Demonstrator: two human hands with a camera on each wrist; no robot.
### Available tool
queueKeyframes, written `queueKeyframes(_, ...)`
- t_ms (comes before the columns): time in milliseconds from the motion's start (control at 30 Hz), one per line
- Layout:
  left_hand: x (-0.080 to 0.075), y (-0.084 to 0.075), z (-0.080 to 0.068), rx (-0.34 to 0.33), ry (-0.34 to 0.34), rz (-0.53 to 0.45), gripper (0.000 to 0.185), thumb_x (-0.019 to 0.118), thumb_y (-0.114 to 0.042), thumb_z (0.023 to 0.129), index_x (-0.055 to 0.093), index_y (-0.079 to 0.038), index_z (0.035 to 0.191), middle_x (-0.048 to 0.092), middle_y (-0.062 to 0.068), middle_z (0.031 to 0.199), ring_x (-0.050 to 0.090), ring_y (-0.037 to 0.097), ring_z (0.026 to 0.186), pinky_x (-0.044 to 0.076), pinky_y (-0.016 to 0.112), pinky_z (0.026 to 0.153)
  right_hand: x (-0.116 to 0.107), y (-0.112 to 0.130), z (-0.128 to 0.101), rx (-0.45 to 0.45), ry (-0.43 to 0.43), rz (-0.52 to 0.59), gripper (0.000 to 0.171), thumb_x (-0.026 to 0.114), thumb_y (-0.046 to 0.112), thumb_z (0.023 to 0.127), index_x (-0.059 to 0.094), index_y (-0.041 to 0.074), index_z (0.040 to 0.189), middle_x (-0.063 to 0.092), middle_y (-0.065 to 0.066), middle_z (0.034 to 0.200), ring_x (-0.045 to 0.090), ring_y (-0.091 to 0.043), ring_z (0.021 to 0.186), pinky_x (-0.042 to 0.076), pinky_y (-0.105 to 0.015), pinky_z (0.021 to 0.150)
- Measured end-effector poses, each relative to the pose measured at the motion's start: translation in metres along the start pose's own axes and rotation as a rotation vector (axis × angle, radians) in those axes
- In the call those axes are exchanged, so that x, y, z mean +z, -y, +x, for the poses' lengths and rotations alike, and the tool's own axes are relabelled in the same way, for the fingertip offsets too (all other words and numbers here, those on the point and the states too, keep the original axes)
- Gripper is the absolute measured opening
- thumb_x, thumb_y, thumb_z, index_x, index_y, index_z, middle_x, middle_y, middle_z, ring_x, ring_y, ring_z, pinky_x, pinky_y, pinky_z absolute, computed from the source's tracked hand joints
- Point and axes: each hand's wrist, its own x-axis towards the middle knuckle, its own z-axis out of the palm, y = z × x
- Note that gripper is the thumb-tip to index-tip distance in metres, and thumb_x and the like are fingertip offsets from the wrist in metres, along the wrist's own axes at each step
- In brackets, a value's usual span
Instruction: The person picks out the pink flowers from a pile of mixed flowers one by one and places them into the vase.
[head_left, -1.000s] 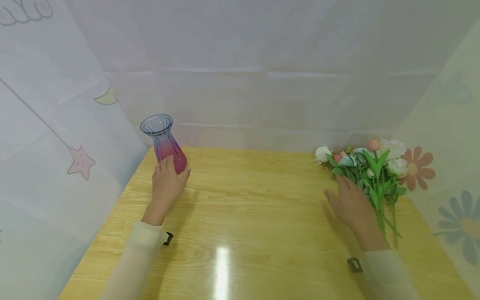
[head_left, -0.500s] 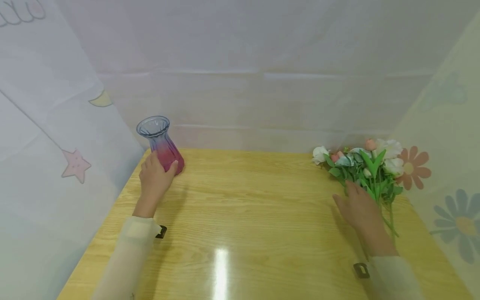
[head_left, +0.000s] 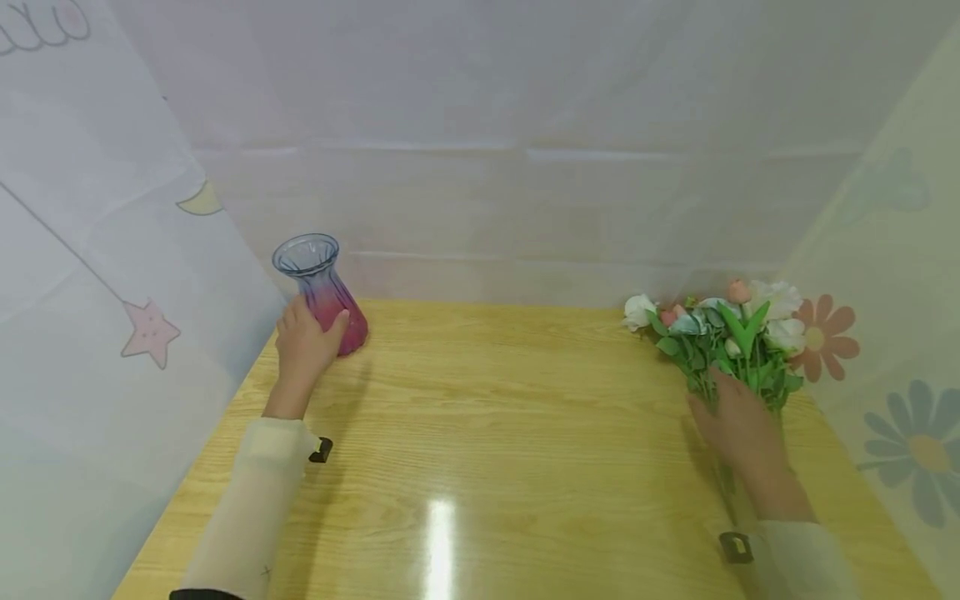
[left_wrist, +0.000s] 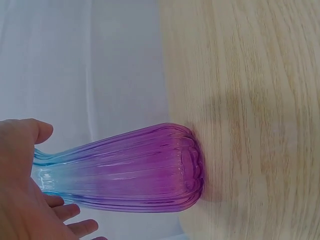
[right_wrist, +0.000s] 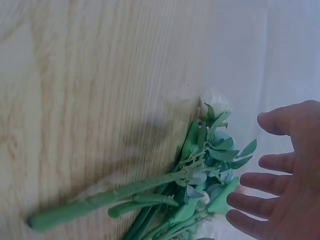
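A ribbed, blue-to-magenta glass vase is standing far left on a yellowish wooden table; the left hand, fingers spread, is flanking it. The right hand, fingers spread, is hovering at white-and-pink, green-stemmed flowers lying far right.

Left hand, fingers spread, near side of ribbed blue-to-purple glass vase on pale wood-grain tabletop; white cloth far.

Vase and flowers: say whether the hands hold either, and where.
Nothing is held: the left hand is beside the vase and the right hand near the flowers, neither gripping.
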Motion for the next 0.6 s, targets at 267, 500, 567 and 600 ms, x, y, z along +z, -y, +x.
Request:
queueKeyframes(267, 0.001, 0.002, 0.011, -0.013, -0.063, -0.046, 0.084, 0.060, -0.041, 0.097, 0.023, 0.011, 0.151, 0.035, 0.039, 0.147, 0.032, 0.055, 0.137, 0.029, 0.069, 0.111, -0.010, -0.007, -0.007, 0.064, 0.015, 0.005, 0.079, 0.043, 0.048, 0.105, 0.025, -0.014, 0.151, 0.034, -0.048, 0.141, 0.034, -0.066, 0.123, 0.032, -0.079, 0.098)
queueKeyframes(500, 0.000, 0.006, 0.023, -0.042, -0.077, -0.110, 0.085, 0.063, -0.039, 0.095, 0.022, 0.011, 0.152, 0.035, 0.038, 0.149, 0.032, 0.054, 0.139, 0.028, 0.066, 0.115, -0.016, -0.013, -0.013, 0.092, 0.012, 0.008, 0.075, 0.044, 0.042, 0.105, 0.025, -0.015, 0.150, 0.032, -0.048, 0.140, 0.033, -0.066, 0.124, 0.032, -0.078, 0.097)
queueKeyframes(567, 0.000, 0.008, 0.027, -0.046, -0.076, -0.124, 0.085, 0.062, -0.039, 0.095, 0.022, 0.011, 0.152, 0.035, 0.038, 0.149, 0.033, 0.054, 0.139, 0.029, 0.065, 0.116, -0.016, -0.016, -0.014, 0.097, 0.001, 0.007, 0.073, 0.045, 0.040, 0.105, 0.026, -0.016, 0.149, 0.033, -0.048, 0.140, 0.034, -0.066, 0.123, 0.033, -0.078, 0.096)
queueKeyframes(600, 0.000, 0.009, 0.030, -0.046, -0.076, -0.135, 0.086, 0.062, -0.039, 0.095, 0.022, 0.011, 0.152, 0.035, 0.038, 0.149, 0.033, 0.054, 0.139, 0.029, 0.065, 0.116, -0.016, -0.018, -0.014, 0.101, -0.004, 0.006, 0.073, 0.045, 0.040, 0.105, 0.026, -0.016, 0.149, 0.034, -0.048, 0.139, 0.034, -0.066, 0.123, 0.033, -0.078, 0.096)
